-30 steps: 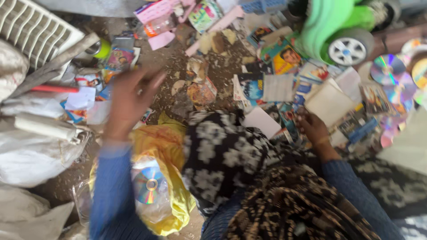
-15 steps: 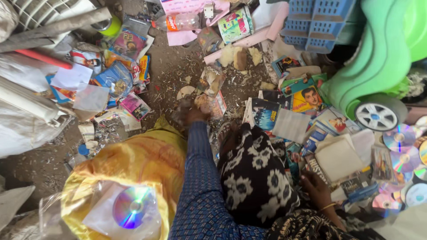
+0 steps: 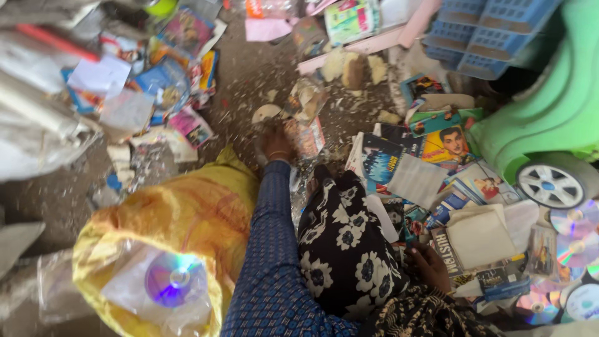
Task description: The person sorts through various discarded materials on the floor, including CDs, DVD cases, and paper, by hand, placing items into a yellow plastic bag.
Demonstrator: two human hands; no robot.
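While the left hand [image 3: 274, 142] reaches to centre frame, fingers pressed down on a torn cover [image 3: 307, 134] on the dirt, the right hand [image 3: 429, 265] rests at lower right, fingers loosely curled beside a booklet [image 3: 477, 240]. At lower left, a disc [image 3: 170, 279] lies in a yellow bag [image 3: 187, 212].

Only one view is showing the scene: the head camera is looking steeply down from above the person's own lap onto the littered ground [image 3: 249, 81]. It is sitting close, so the blue sleeve [image 3: 274, 249] is filling the lower middle. No second view is sharing this scene.
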